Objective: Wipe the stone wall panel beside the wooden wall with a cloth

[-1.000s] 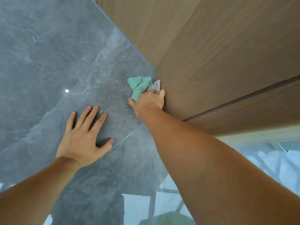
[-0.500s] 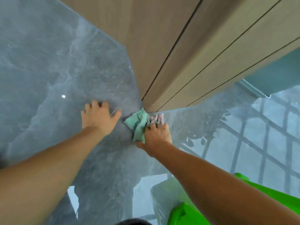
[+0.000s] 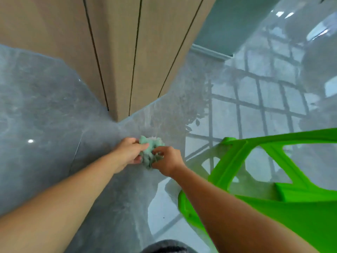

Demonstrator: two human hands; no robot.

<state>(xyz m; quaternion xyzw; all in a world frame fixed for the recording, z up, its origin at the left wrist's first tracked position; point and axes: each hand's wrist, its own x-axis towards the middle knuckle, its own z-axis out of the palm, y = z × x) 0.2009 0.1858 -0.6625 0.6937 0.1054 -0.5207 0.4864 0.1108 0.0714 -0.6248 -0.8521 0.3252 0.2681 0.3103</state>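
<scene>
Grey stone wall panel (image 3: 45, 110) left of my hands, wooden wall (image 3: 127, 42) above. Left hand (image 3: 129, 152) and right hand (image 3: 166, 160) both gripping bunched green cloth (image 3: 149, 152) between them. Green plastic frame (image 3: 273, 179) at right.

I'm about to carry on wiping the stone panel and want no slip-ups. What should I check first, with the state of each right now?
1. Cloth in hand: ok. The cloth is bunched between the left hand and the right hand.
2. Cloth spread flat for wiping: not ok. It is crumpled into a ball.
3. Cloth against the stone panel: cannot tell; contact is hidden behind the hands.
4. One hand bracing on the panel: not ok. Both hands are on the cloth.
5. Footing: cannot tell. The green plastic step sits close on the right; feet are not visible.
6. Wooden wall free of the cloth: ok. The cloth sits below its lower corner.
</scene>
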